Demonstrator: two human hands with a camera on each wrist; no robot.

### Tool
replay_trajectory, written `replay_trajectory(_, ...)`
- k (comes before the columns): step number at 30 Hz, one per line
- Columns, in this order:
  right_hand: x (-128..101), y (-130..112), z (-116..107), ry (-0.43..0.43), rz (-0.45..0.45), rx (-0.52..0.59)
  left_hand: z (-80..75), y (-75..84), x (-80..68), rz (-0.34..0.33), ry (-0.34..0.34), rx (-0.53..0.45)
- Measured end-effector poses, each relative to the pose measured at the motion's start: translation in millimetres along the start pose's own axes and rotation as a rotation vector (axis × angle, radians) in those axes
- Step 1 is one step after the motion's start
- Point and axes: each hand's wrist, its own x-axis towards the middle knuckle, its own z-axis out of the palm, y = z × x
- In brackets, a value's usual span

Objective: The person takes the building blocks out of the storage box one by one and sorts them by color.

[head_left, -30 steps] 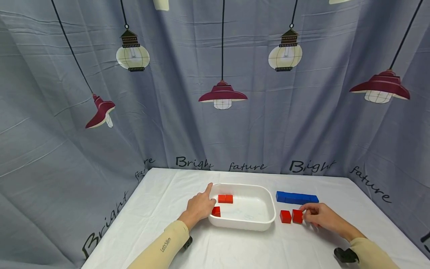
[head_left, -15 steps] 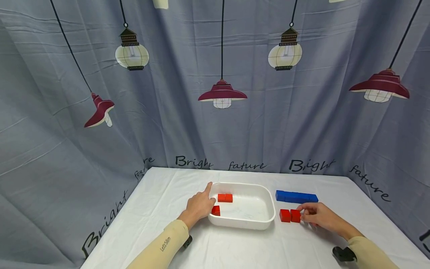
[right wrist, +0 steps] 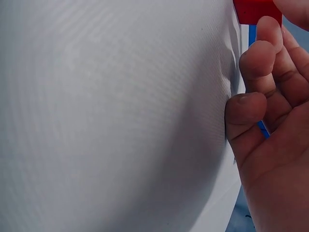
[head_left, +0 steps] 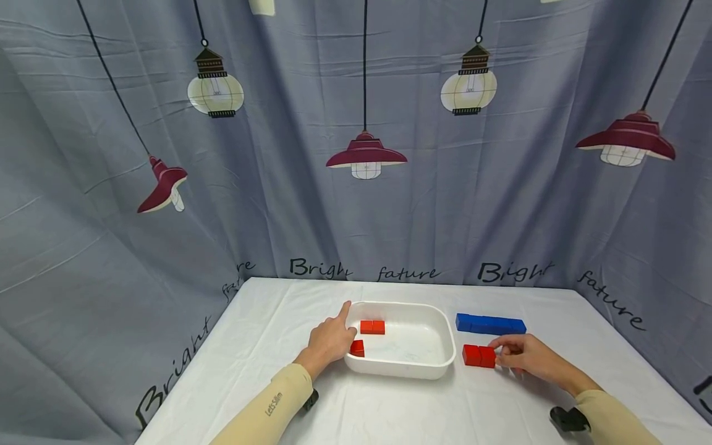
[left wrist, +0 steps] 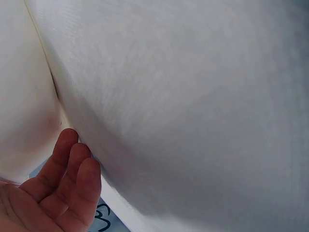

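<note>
My left hand (head_left: 329, 340) holds the left side of a white plastic tray (head_left: 400, 370), index finger stretched along the rim and thumb over its edge. In the left wrist view, its other fingers (left wrist: 87, 181) curve beside the outer wall. Inside the tray, two red blocks (head_left: 372, 327) sit together, and another red block (head_left: 357, 348) lies near the front left corner. To the tray's right, my right hand (head_left: 528, 357) pinches a red block (head_left: 487, 356) on the table, its left face against a second red block (head_left: 471, 355). The right wrist view shows that held block (right wrist: 252, 12) only partly.
Behind the right-hand red blocks, several blue blocks (head_left: 491, 324) stand in a straight row. A white cloth (head_left: 389, 414) covers the table. A grey curtain (head_left: 311, 204) printed with lamps hangs along its far edge.
My right hand has slid its red block left, closing the gap to the other red block beside it. The left hand and tray stay in place.
</note>
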Motion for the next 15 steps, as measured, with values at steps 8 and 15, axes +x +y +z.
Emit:
replay_trajectory(8,0,-3,-1,0.000,-0.004,-0.011,0.8,-1.1,1.3,-0.001,-0.006,0.001)
replay_trajectory(15,4,-21,-3,0.018,-0.032,-0.014,1.5,-0.6,1.6,0.003,-0.003,0.012)
